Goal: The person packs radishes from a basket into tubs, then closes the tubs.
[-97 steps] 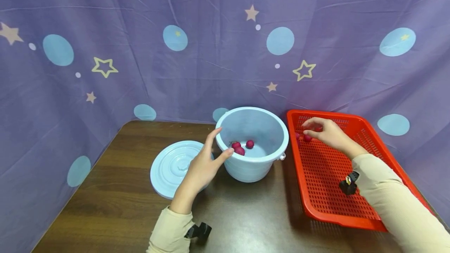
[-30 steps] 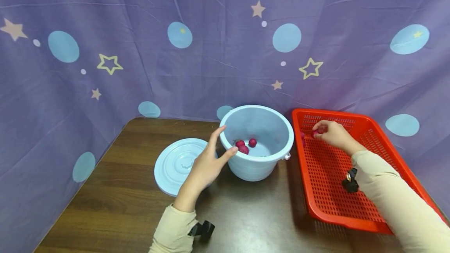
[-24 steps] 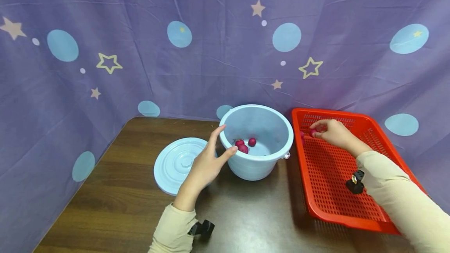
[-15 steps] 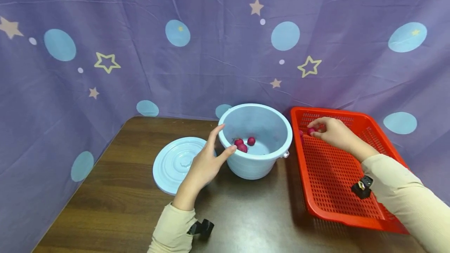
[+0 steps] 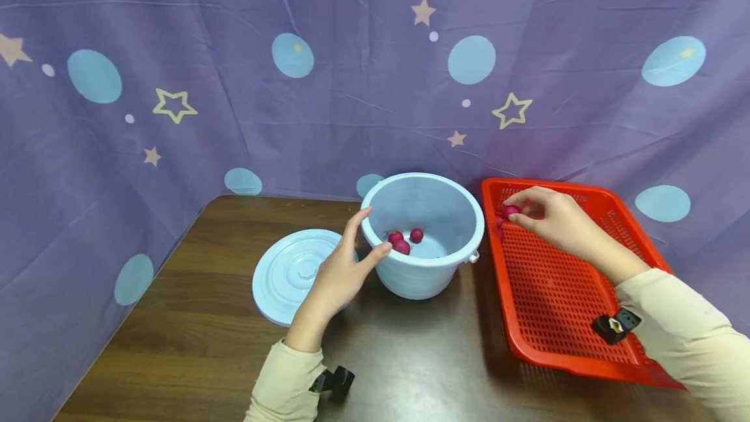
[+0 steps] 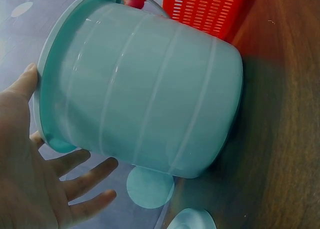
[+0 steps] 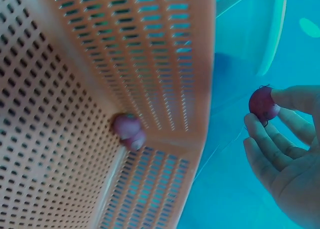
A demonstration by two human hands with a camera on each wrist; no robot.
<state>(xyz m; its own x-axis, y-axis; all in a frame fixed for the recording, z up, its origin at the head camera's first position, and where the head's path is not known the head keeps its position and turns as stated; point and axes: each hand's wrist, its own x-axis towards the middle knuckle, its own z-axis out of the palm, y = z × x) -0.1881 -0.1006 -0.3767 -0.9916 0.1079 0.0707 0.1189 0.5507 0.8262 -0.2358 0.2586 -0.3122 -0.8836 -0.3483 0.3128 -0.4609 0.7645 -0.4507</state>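
Observation:
My right hand (image 5: 556, 217) pinches a round red radish (image 5: 511, 211) between thumb and fingertips, over the far left corner of the red basket (image 5: 508, 318). In the right wrist view the held radish (image 7: 262, 104) is off the basket floor. Below it, more radish (image 7: 127, 129) lies in the basket corner; whether this is one or two, I cannot tell. My left hand (image 5: 340, 275) touches the rim of the light blue bucket (image 5: 418, 279), thumb and forefinger spread. The left wrist view shows its other fingers extended beside the wall. Several radishes (image 5: 401, 246) lie inside the bucket.
A round light blue lid (image 5: 287, 279) lies on the wooden table (image 5: 176, 331), left of the bucket and partly behind my left hand. The bucket stands close to the basket. A purple curtain (image 5: 328, 116) hangs behind the table.
My right hand has taken hold of a radish in the basket and raised it, moving slightly up and left. My left hand stays at the bucket rim.

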